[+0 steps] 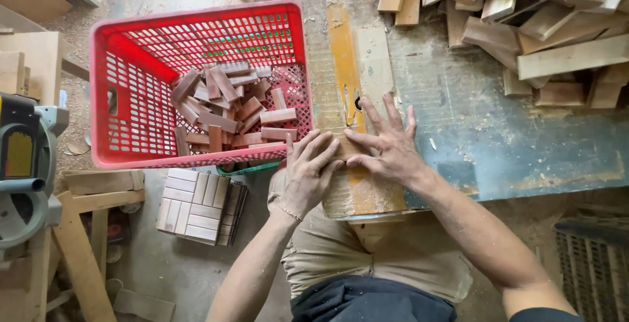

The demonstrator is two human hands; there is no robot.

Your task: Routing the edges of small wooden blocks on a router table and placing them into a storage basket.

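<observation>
The big desk [498, 138] fills the right side. Its top is worn blue and grey, with sawdust on it. A long wooden board [347, 66] with an orange stripe lies on the desk's left part and runs from the far edge to the near edge.

At the far right of the desk sits a heap of wood offcuts [544, 20] — pale, rough pieces piled every which way.

Left of the desk is a red plastic crate [124, 93] with holes in its walls. It sits just beside the board. In it lies a pile of small brown wood blocks [226, 106], mostly toward the right side of the crate.

On the floor below the crate is a stack of flat tiles [196, 205] made of short wood strips. At the far left edge a grey and yellow saw machine [23, 165] shows in part.

Both hands lie on the near end of the board, close to the crate's corner. The left hand [306, 174] lies flat, fingers pressed down together. The right hand [393, 148] lies flat too, fingers spread wide. The fingertips of the two hands meet over a small wood piece [346, 148] — it is mostly hidden under them. Neither grip is closed around it; the hands press from above.
</observation>
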